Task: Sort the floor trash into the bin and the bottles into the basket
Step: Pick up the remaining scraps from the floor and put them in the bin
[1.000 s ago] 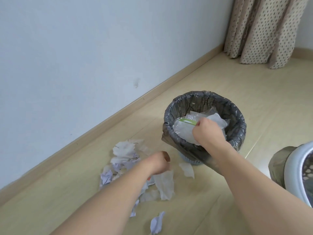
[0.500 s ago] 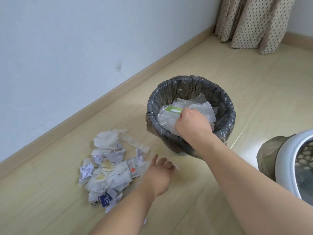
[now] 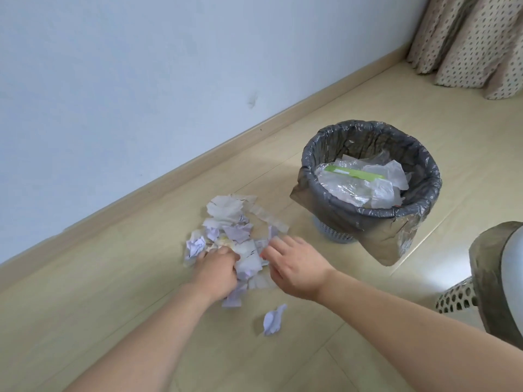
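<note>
— Paper scraps (image 3: 235, 236) lay heaped on the wooden floor (image 3: 119, 278) near the wall (image 3: 141, 80), didn't they?

— They did, a loose pile of torn white and pale purple bits just left of the bin (image 3: 370, 176). One crumpled scrap (image 3: 273, 320) lay apart from the rest, nearer the camera.

— And the hands?

— Both were down at the pile. The left hand (image 3: 216, 268) sat on its near edge with the fingers curled into the scraps, bunching some of them in its grasp. How many it actually held I couldn't tell, since the knuckles hid the fingertips.

— The right one?

— The right hand (image 3: 295, 264) hovered at the right side of the heap, fingers loosely spread and pointing toward the paper, holding nothing. Whether the fingertips touched the scraps was unclear.

— What about the bin?

— It stood upright beside the pile, lined with a dark grey bag (image 3: 376, 239) whose slack hung down the front. Inside lay clear crumpled plastic wrapping (image 3: 365, 188) with a green strip across it — well up toward the rim.

— Any sign of the basket?

— Only a sliver at the right edge: a pale basket (image 3: 455, 298) with a perforated wall, partly under something olive-brown I couldn't identify. No bottles were visible.

— Anything further back?

— Spotted beige curtains (image 3: 469, 38) hung in the far corner.
</note>
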{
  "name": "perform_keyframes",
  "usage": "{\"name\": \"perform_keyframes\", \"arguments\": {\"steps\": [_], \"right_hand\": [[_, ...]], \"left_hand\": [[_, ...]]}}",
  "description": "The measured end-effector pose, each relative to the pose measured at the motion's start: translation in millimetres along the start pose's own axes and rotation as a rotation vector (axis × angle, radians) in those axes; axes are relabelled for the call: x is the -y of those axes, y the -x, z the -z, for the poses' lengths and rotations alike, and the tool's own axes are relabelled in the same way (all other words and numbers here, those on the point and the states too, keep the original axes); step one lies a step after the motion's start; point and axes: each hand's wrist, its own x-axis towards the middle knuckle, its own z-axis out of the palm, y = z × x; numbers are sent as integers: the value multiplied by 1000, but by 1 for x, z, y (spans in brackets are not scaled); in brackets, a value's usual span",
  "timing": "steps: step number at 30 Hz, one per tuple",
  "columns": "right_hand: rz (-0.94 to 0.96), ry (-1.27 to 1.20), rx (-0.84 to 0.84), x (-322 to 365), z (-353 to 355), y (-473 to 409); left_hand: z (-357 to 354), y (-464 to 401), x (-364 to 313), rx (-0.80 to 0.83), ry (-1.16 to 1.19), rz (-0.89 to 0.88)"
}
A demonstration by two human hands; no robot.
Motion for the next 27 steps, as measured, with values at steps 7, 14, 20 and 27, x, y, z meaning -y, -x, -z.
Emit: {"name": "perform_keyframes", "arguments": {"steps": [7,14,20,27], "right_hand": [[68,75,722,37,-65,46],[-38,20,667,24,-41,25],[-491,-63,34,-32,39,-14],[-887,-179,-452,-65,129,-37]], "left_hand": [[-30,43,27,133,-18,-18],[0,32,34,11,181,-45],[95,-4,4,-276,696,81],[185,-62,-96,-382,851,-75]]}}
